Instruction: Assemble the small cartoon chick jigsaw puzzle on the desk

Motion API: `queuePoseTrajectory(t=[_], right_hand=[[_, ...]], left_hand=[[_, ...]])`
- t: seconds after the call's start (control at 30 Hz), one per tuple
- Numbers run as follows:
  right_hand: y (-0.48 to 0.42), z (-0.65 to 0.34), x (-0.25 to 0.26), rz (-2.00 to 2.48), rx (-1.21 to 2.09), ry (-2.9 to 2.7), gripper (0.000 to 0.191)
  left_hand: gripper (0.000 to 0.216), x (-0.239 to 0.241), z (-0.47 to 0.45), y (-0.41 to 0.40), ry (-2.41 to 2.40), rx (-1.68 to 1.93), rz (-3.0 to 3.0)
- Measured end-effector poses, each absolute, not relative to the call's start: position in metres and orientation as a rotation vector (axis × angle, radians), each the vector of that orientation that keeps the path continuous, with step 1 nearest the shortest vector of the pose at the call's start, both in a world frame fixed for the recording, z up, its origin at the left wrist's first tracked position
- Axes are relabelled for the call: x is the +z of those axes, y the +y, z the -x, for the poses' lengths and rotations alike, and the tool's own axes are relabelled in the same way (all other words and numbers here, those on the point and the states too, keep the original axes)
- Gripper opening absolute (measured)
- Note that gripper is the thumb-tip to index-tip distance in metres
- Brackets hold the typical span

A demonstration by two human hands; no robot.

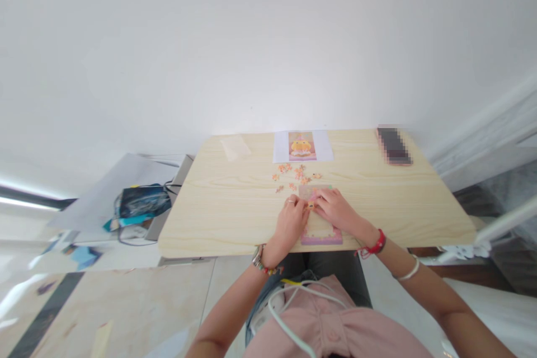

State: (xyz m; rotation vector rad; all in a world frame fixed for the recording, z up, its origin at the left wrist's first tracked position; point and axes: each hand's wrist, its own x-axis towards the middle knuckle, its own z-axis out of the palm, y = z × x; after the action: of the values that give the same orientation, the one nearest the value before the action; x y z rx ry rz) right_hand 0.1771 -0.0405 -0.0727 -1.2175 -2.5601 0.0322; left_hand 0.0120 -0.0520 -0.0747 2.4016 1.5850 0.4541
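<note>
A partly assembled jigsaw puzzle (pixel 322 240) lies near the front edge of the table, with a pink-purple lower border and a bare middle. Over its left side my left hand (pixel 291 221) is bent, fingers together, touching a small orange jigsaw piece (pixel 311 206) with a dark spot. From the other side my right hand (pixel 339 211) meets the same piece with closed fingertips and covers part of the puzzle's right side. Just beyond the hands, several loose jigsaw pieces (pixel 300 172) are scattered. Behind them lies a paper sheet with a printed picture (pixel 302 146) of a yellow figure.
The wooden table (pixel 235 207) stands against a white wall. A phone-like dark object (pixel 394 145), blurred out, is at the back right. A translucent sheet (pixel 235 147) lies at the back left. Left of the table is a dark bag (pixel 145 201). A white cable (pixel 279 313) crosses my lap.
</note>
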Motion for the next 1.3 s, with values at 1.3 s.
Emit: queuePoseTrajectory(t=[1.3], right_hand=[[-0.06,-0.172,-0.065,1.232,-0.188,-2.639,0.016]], left_hand=[[0.011,-0.079,-0.007,-0.069,1.637,0.305,-2.608]])
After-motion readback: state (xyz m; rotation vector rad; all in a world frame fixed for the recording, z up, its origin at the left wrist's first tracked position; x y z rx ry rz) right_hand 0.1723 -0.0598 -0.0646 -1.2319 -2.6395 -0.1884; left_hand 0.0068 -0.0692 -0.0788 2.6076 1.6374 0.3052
